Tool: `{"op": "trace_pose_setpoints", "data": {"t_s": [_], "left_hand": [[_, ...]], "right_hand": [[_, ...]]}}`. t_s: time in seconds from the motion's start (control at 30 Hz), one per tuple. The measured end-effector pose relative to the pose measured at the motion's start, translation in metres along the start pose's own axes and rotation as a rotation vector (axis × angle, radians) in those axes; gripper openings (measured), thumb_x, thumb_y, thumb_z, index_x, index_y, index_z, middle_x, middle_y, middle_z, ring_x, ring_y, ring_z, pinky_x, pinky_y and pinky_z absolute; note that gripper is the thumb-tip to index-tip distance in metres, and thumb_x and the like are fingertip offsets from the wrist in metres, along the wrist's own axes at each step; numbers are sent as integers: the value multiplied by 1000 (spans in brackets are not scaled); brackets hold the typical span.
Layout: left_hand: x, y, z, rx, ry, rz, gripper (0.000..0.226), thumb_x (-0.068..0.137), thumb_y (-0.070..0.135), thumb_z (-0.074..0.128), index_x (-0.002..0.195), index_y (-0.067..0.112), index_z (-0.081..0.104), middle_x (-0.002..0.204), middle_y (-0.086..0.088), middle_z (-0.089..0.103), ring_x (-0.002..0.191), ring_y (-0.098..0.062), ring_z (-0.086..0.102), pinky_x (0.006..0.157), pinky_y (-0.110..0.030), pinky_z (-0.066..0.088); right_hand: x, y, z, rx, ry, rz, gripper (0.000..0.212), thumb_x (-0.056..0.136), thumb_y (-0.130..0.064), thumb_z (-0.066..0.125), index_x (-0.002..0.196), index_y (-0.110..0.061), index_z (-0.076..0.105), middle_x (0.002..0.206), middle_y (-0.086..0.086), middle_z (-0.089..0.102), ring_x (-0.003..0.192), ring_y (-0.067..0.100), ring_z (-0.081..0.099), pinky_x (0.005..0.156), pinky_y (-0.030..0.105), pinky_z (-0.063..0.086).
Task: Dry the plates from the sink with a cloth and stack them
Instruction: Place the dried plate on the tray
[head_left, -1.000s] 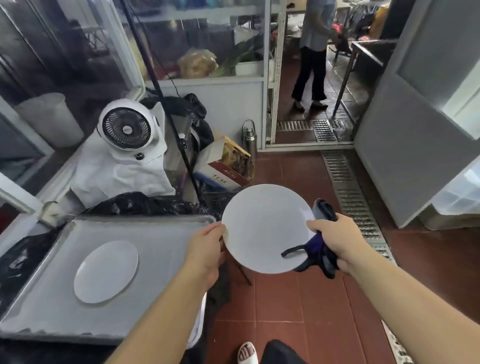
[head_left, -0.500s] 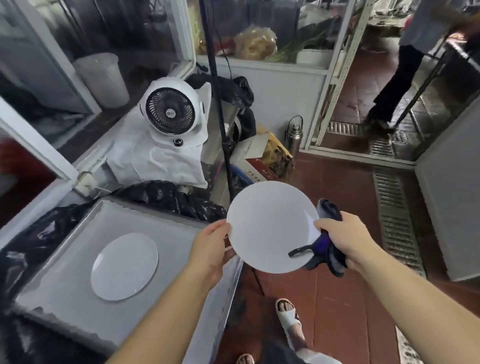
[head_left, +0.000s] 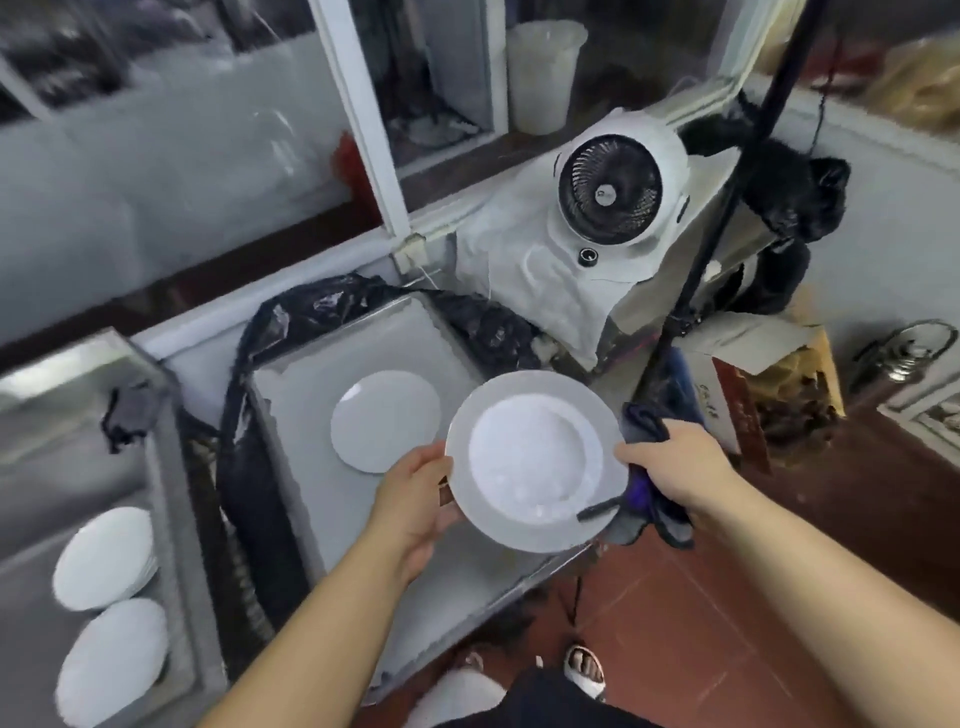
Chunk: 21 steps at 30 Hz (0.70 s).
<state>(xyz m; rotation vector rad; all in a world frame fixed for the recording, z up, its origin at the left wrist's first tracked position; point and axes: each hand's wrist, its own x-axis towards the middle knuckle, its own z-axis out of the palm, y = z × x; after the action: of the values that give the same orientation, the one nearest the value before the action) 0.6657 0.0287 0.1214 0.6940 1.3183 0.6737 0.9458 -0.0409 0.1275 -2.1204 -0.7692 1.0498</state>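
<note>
Round white plate (head_left: 537, 460) pinched rim-only between left hand (head_left: 415, 499) and cloth-gripping right hand (head_left: 675, 467); wet, likely to slip floorward.

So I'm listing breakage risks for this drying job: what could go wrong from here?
The held plate hangs partly past the tray edge over tiled floor; the left hand grips only its rim and the right hand also holds the cloth, so a slip could shatter it. Set down carelessly, it could chip the plate on the tray.
</note>
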Motion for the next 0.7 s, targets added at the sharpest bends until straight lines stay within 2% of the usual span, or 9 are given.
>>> {"op": "trace_pose_setpoints", "data": {"t_s": [0.07,0.13,0.2,0.3,0.4,0.53,0.7], "left_hand": [[1,-4,-23,-31,77,-7,24,98,4,58,119,10,68,104,-14,80,87,-27,78,68,-35,63],[4,-5,-45,-70,157,-19,21,98,3,59,117,10,67,101,-14,80,85,-27,78,66,-34,63],[10,-5,-67,-100,216,-24,20,98,3,60,115,11,66,98,-14,80,82,-25,78,64,-32,62],[22,0,-97,-103,269,-15,19,97,-1,59,110,9,68,92,-10,80,75,-19,76,63,-30,62],[40,5,-121,-100,293,-20,21,97,-5,59,111,4,71,100,-13,79,82,-20,76,75,-32,65],[67,9,-144,-67,320,-33,17,96,-5,63,107,5,72,102,-12,79,82,-18,78,66,-26,63],[99,10,-159,34,373,-35,19,92,-3,67,91,14,77,84,-4,81,81,-19,79,64,-24,61]], "right_hand": [[15,-14,23,-45,-78,-18,31,82,-17,80,63,-12,55,62,1,61,60,20,54,53,32,34],[29,-28,48,-88,-134,-54,22,81,-18,81,71,-7,64,70,3,68,67,23,60,57,34,38],[41,-43,75,-114,-175,-92,10,79,-20,83,80,-14,74,79,0,75,74,22,69,61,34,47],[54,-62,113,-171,-200,-135,9,77,-22,84,82,-21,77,81,-3,77,77,20,72,65,35,56],[68,-75,143,-237,-192,-142,12,76,-24,84,85,-21,77,82,-2,77,78,20,72,73,39,59],[87,-85,173,-291,-182,-158,18,77,-26,86,88,-16,75,82,0,76,79,21,71,69,36,55],[112,-96,200,-360,-175,-144,19,76,-25,84,82,-14,70,77,2,71,74,23,67,59,32,48]]}}
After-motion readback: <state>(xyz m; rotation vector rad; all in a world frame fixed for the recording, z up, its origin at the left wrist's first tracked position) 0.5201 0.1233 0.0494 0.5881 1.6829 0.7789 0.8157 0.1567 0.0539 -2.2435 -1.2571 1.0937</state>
